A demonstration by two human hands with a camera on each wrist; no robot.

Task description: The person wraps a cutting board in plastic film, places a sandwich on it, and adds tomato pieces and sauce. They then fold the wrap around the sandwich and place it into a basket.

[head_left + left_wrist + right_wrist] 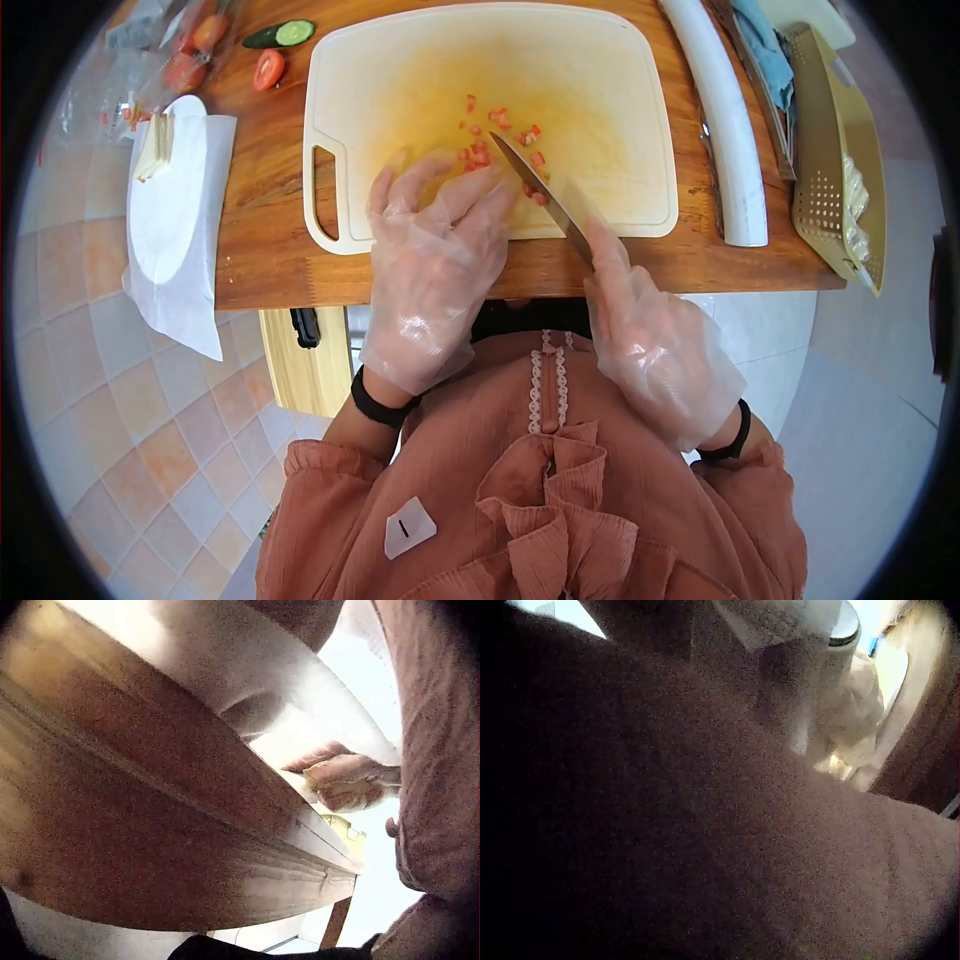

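Both hands wear clear plastic gloves. My right hand (655, 340) grips a kitchen knife (545, 190), its blade angled up and left over the near part of a cream cutting board (590, 60). Small red diced tomato pieces (478, 155) lie scattered around the blade tip and along its edge. Over the near left of the board is my left hand (435, 235), fingers spread and slightly bent, with fingertips right beside the tomato pieces. In the left wrist view the gloved right hand (349, 780) shows beyond the table edge. Shirt fabric fills most of the right wrist view.
A cut cucumber (293, 33) and a tomato half (268, 70) lie left of the board, near bagged tomatoes (185, 70). White bread slices (155, 148) rest on a white oval plate (180, 230). A perforated basket (822, 190) stands at the right table edge.
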